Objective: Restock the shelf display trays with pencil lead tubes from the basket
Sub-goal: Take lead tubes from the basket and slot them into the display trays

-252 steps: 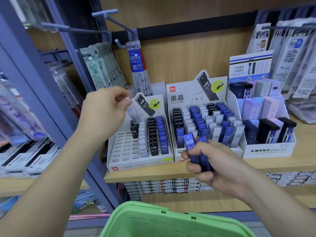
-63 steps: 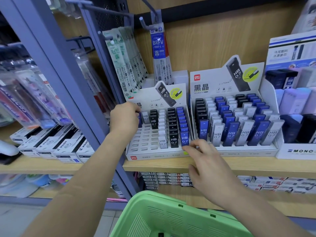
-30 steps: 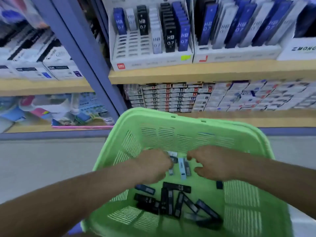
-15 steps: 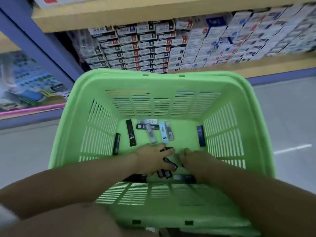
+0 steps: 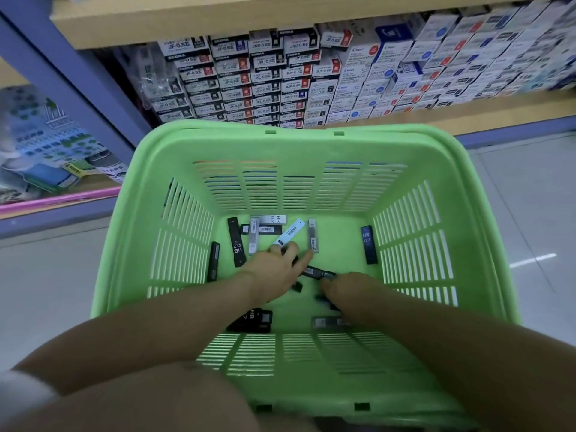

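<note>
Black lead tube [image 5: 315, 271] lies crosswise on green basket [image 5: 311, 145] floor, between hands. Right hand [image 5: 346, 289] nearer, at its end; grip unreadable. Left hand [image 5: 271, 274]: fingers outstretched, apparently empty.

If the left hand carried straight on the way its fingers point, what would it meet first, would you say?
Probably the clear tube lying just beyond the left hand's outstretched fingertip; past that, the basket's far wall. Depth is hard to judge.

Near tubes [image 5: 249, 321] half hidden, shelf boxes [image 5: 467, 57] blurred
</note>
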Demonstrator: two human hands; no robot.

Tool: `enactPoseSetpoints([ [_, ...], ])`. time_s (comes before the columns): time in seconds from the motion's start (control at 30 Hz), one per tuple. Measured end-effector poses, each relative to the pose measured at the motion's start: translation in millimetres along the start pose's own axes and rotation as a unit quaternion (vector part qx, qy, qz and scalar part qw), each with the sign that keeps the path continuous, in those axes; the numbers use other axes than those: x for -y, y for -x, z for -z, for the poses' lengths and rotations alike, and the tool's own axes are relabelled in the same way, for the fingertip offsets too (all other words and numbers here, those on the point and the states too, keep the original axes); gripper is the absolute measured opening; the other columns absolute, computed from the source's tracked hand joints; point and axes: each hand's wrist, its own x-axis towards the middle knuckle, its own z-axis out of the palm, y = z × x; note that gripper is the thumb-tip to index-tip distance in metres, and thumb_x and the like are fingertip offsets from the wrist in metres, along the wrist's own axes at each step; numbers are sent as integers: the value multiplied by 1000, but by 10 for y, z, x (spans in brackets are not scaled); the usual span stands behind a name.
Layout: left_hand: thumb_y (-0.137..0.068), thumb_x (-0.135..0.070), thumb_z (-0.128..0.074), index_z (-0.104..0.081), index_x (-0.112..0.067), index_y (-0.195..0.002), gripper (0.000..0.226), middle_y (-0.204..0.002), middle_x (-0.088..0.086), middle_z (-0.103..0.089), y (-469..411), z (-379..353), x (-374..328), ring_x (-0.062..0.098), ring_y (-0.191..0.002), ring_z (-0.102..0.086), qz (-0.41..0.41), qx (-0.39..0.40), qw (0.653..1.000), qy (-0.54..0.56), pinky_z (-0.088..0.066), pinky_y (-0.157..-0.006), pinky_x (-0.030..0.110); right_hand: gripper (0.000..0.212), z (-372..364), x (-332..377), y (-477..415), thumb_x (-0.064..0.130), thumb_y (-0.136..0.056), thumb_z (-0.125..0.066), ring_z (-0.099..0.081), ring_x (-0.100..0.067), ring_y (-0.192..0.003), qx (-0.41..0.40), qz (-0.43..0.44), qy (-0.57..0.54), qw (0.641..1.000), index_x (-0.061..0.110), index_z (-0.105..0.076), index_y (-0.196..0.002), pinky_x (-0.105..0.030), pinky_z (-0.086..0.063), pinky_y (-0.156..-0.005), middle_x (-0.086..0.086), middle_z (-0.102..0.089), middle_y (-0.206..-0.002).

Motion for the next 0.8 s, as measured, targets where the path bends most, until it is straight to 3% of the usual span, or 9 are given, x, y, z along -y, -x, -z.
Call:
enactPoseSetpoints([
  [0.13,-97,-14,-34,-9,-11,-148,57,-127,22,-37,-64,6,-90,34,-93,-54,12,-25,999,34,-39,-53,36,33,19,-50,-41,11,-93,-56,-62,-28,-97,-32,-63,-99,993,5,-48,-125,-34,-47,-77,-14,-59,-114],
  [0.23,-96,-7,-36,-19,-7,-143,50,-117,23,-43,-127,31,-165,33,-85,-56,14,-21,997,70,-42,-56,37,26,49,-118,-29,11,-91,-48,-55,-27,-84,-76,-120,-184,972,7,-46,-116,-32,-42,-70,-10,-55,-98],
  [0.3,-94,-4,-37,-22,-6,-140,48,-115,23,-45,-140,130,-124,34,-87,-57,48,-13,995,85,-44,-60,39,17,92,-133,-55,21,-93,-48,-50,-27,-78,-109,-147,-232,955,12,-38,-105,-34,-40,-67,-9,-54,-90],
  [0.37,-92,1,-39,-25,-6,-137,48,-115,23,-45,-135,243,-26,35,-88,-59,72,-13,993,93,-44,-62,41,25,125,-131,-113,32,-92,-52,-53,-28,-77,-129,-150,-249,948,17,-33,-100,-35,-43,-66,-6,-54,-90],
  [0.5,-79,10,-57,-31,-10,-126,57,-112,16,-50,-103,293,321,32,-85,-62,165,-40,978,120,-44,-58,38,35,143,-137,-255,43,-97,-49,-62,-30,-94,-162,-116,-157,967,22,-42,-124,-35,-47,-70,-8,-57,-108],
  [0.63,-86,-21,-69,-27,-11,-135,65,-116,14,-46,-82,116,513,27,-90,-60,221,-29,967,122,-47,-62,37,33,165,-140,-322,39,-100,-45,-62,-28,-94,-169,-90,-114,975,18,-49,-126,-33,-44,-67,-7,-55,-114],
  [0.8,-93,-58,-41,-26,-11,-136,65,-125,15,-32,-107,-9,410,26,-98,-52,246,-49,960,124,-48,-62,34,23,182,-118,-280,32,-93,-55,-61,-25,-96,-90,-107,-121,983,13,-59,-106,-34,-49,-79,-5,-49,-102],
])
